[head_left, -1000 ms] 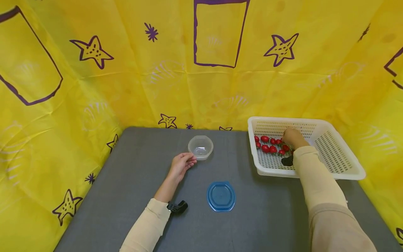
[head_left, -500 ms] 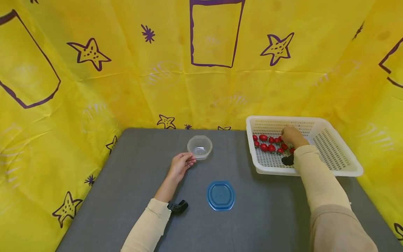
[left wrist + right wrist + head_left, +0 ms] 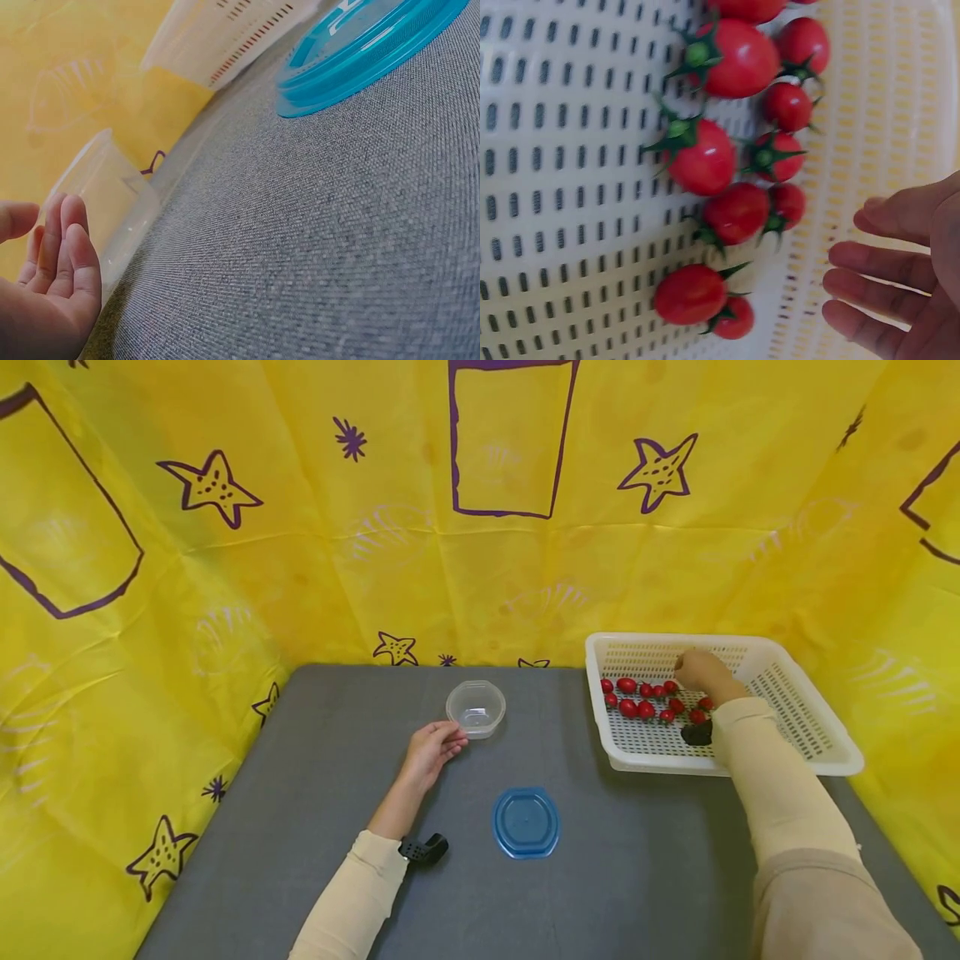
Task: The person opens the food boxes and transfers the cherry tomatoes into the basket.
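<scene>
In the head view my left hand (image 3: 433, 750) is at the near left side of a small clear plastic container (image 3: 476, 708), fingertips right at its rim. The left wrist view shows its fingers (image 3: 84, 262) loosely bent, with the thumb apart from them and the container behind. My right hand (image 3: 703, 672) is inside a white plastic basket (image 3: 626, 760), near its back wall. Several red cherry tomatoes (image 3: 647, 710) with green stems lie on the basket floor. In the right wrist view the right hand's fingers (image 3: 877, 262) are extended beside the tomatoes, holding nothing.
A blue lid (image 3: 527, 823) lies flat on the grey tabletop (image 3: 315, 793), nearer than the container. Yellow printed cloth (image 3: 315, 577) hangs along the back and sides. The basket's tall walls stand around the right hand.
My right hand has drawn slightly right and back from the tomatoes, uncovering a few at the right of the group. The left hand stays at the container, which has not moved.
</scene>
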Motion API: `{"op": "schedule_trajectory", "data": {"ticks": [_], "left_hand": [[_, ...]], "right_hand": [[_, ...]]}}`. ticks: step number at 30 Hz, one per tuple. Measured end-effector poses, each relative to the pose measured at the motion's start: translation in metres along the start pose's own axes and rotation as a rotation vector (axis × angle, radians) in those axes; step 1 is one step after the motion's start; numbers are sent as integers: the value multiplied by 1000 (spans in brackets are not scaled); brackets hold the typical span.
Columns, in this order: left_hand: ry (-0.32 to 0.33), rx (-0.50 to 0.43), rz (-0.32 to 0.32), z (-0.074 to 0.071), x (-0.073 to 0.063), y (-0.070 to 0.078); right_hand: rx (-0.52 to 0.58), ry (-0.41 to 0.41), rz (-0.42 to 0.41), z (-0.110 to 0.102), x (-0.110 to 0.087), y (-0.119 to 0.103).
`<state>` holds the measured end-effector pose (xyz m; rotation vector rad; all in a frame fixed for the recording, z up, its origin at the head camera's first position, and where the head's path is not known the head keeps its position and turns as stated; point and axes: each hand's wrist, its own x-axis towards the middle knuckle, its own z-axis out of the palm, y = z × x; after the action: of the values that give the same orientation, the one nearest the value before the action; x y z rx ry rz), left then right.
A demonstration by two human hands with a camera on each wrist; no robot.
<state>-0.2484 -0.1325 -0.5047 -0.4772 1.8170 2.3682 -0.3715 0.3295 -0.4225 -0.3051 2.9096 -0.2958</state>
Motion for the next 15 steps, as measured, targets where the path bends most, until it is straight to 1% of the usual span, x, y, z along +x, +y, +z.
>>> {"op": "schedule_trajectory", "data": {"ticks": [7, 12, 15], "left_hand": [[1, 32, 17, 0, 0, 1], [4, 51, 40, 2, 0, 1], [4, 53, 44, 2, 1, 1]], "right_hand": [[86, 19, -5, -13, -6, -15], [132, 16, -16, -24, -9, -18], [140, 17, -37, -27, -10, -19]]}}
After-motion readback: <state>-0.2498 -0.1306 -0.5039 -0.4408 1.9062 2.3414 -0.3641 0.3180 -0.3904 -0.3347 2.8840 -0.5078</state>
